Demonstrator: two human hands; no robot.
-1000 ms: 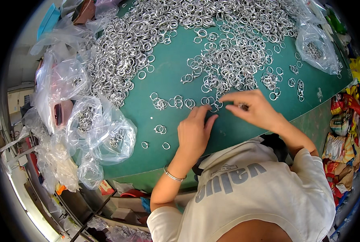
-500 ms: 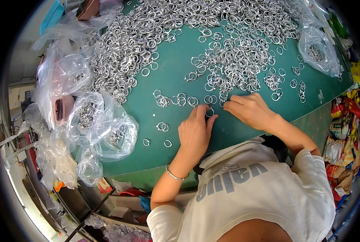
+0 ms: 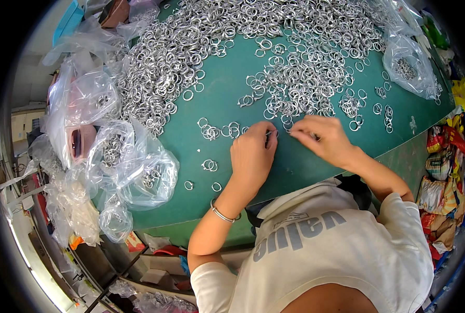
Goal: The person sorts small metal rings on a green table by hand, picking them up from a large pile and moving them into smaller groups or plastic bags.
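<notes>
Silvery metal rings cover much of the green table, with a dense inner heap (image 3: pixel 308 78) just beyond my hands. My left hand (image 3: pixel 253 151) is closed, its thumb and curled fingers around a ring whose edge shows at the fingertips. Close on its right, my right hand (image 3: pixel 323 138) has its thumb and index finger pressed together. What that pinch holds, if anything, is hidden; a loose ring (image 3: pixel 287 124) lies at its fingertips. Left of my left hand lie a small row of rings (image 3: pixel 232 130), a ring pair (image 3: pixel 209 165) and two single rings nearer me.
A larger ring heap (image 3: pixel 159 68) spans the table's far and left sides. Clear plastic bags with rings stand at the left (image 3: pixel 151 169) and far right (image 3: pixel 409 68). Small ring clusters (image 3: pixel 352 107) lie to the right. Colourful packages (image 3: pixel 441 172) are piled beyond the right edge.
My left hand has moved slightly away from me and its fingers have curled in. My right hand has rolled a little, bringing its thumb and index pinch into sight.
</notes>
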